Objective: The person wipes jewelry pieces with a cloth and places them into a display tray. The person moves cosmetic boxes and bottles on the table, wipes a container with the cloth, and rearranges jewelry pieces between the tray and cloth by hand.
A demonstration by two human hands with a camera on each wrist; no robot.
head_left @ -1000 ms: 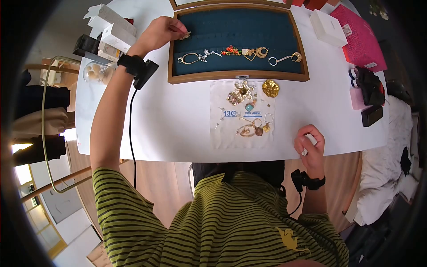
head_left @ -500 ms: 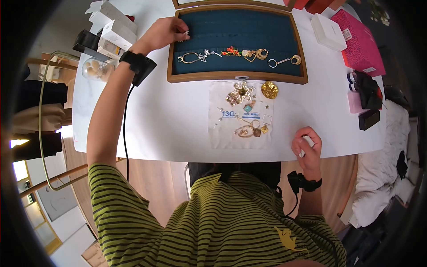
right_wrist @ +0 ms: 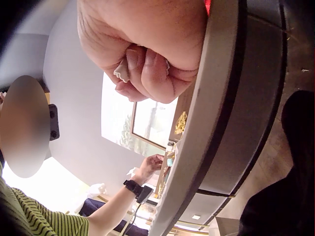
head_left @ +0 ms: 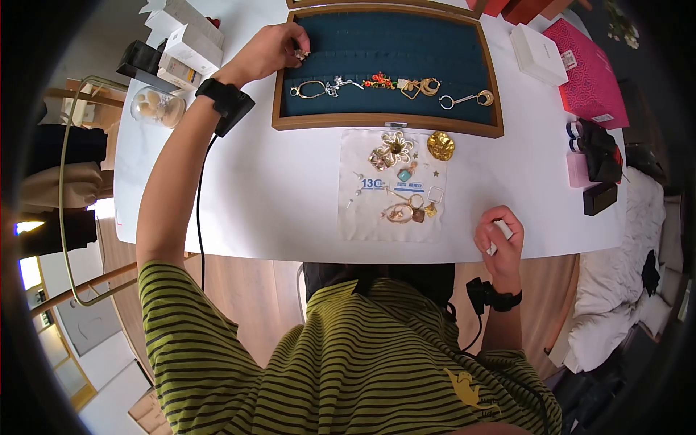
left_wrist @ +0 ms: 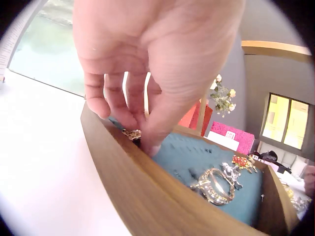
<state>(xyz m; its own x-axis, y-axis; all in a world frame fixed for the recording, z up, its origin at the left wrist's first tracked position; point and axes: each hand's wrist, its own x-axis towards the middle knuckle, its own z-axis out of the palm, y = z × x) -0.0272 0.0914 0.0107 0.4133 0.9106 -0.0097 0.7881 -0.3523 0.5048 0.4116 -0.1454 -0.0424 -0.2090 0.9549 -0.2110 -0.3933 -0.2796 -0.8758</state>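
Observation:
At the left edge of the wooden jewelry box (head_left: 388, 128), my left hand (head_left: 267, 52) pinches a small gold earring-like piece (left_wrist: 132, 134) between thumb and fingertips, close over the blue padded lining (head_left: 384, 43). Along the lower part of the lining lie a gold oval hoop (head_left: 312, 90), a silver piece (head_left: 335, 88), a red and gold piece (head_left: 379, 81) and gold hoops (head_left: 429, 87). My right hand (head_left: 502, 239) is curled round a crumpled white cloth (right_wrist: 121, 72) near the table's front edge; most of that cloth is hidden in the fist.
Before the box a white printed cloth (head_left: 355, 226) bears a gold disc (head_left: 440, 146), a flower brooch (head_left: 397, 149), a turquoise piece (head_left: 404, 175) and several smaller pieces. White cartons (head_left: 194, 52) and a glass dome (head_left: 158, 109) stand left; a pink box (head_left: 591, 76) and white box (head_left: 539, 54) stand right.
My left hand stays at the box's left side, its fingers shifting slightly upward and turning with the small gold piece. My right hand has hardly moved.

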